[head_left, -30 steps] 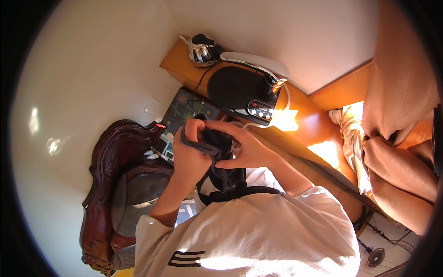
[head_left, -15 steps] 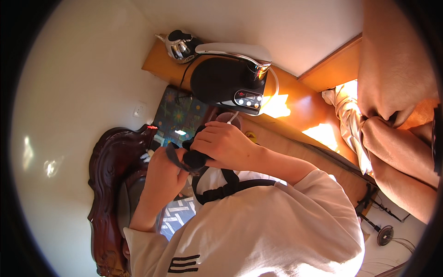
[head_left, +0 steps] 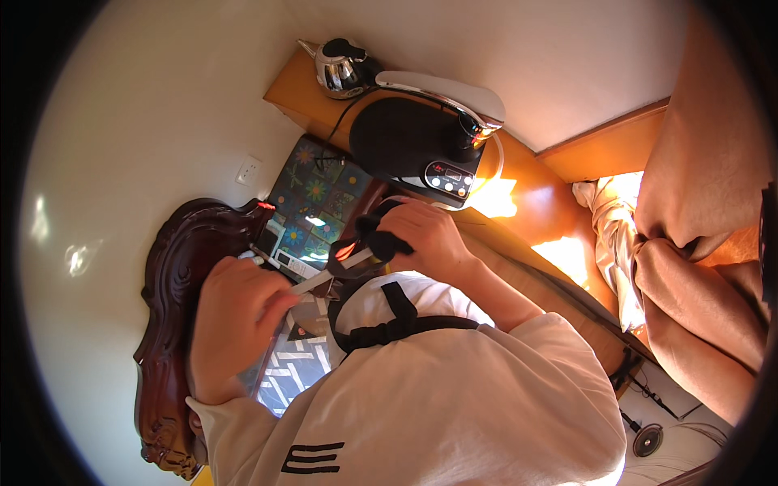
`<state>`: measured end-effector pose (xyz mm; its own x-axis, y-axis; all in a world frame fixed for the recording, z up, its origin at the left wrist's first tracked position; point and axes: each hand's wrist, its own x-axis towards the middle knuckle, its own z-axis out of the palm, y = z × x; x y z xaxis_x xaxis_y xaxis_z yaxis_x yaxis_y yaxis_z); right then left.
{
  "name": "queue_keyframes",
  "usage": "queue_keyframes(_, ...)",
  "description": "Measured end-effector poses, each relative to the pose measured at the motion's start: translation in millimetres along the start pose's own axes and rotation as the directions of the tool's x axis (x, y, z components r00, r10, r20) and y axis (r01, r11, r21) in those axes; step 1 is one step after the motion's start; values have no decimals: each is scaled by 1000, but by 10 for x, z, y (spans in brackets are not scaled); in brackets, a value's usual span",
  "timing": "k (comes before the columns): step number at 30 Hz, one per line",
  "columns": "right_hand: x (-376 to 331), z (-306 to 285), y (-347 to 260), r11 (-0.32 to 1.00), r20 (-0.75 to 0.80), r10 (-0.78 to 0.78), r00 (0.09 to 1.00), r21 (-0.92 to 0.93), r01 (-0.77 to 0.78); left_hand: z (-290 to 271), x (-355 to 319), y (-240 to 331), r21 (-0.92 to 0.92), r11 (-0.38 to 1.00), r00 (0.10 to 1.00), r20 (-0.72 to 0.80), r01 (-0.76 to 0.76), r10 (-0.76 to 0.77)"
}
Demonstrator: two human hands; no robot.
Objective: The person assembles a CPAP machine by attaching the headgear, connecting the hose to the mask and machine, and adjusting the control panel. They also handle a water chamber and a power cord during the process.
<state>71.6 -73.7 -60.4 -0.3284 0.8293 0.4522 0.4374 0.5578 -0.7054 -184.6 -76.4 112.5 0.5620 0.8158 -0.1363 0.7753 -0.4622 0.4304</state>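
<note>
- Since the earlier frames, the hands are being seen drawn apart: both were clustered on one black object at the chest, and now the left hand (head_left: 235,320) is being held lower and further left, while the right hand (head_left: 428,239) is being kept by the black object.
- A thin white stick-like item (head_left: 324,278) is being pinched between the left hand's closed fingers; its far end is being pointed toward the right hand. What the item is cannot be told.
- A small black device with a red glint (head_left: 374,241) is being gripped in the right hand, fingers curled tightly around it, just above a black strap harness (head_left: 397,324) worn over a white long-sleeved top (head_left: 454,413).
- The held items are being kept between the chest and a dark tablet-like panel with coloured flower tiles (head_left: 312,198).
- A dark carved wooden chair back (head_left: 174,324) is being seen just beside the left hand.
- A black round electric hob with a lit control panel (head_left: 409,142) and a shiny metal kettle (head_left: 340,69) are being seen on an orange wooden ledge (head_left: 535,202), beyond the right hand.
- Tan curtain fabric (head_left: 697,211) is being lit by sun at the right.
</note>
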Motion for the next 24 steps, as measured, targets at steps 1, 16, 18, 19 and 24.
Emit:
queue_keyframes(1,-6,-21,29,1000,-4,21,1000,-10,-21,-77,-38,-8,4,1000,1000,-17,-10,10)
queue_keyframes(16,-111,-87,202,990,-46,132,990,-51,-134,-931,-1402,-811,-173,983,944,-314,53,-106)
queue_keyframes(18,-106,-141,95,972,-62,233,971,7,-233,-688,-1290,-989,-476,815,859,-205,331,-469)
queue_keyframes(19,-74,-197,46,970,-89,242,966,10,-242,-588,-1200,-1116,-410,792,832,-125,453,-541)
queue_keyframes(24,225,-608,-261,982,-132,163,978,-73,-173,84,-625,-1288,-701,636,940,314,322,-130)
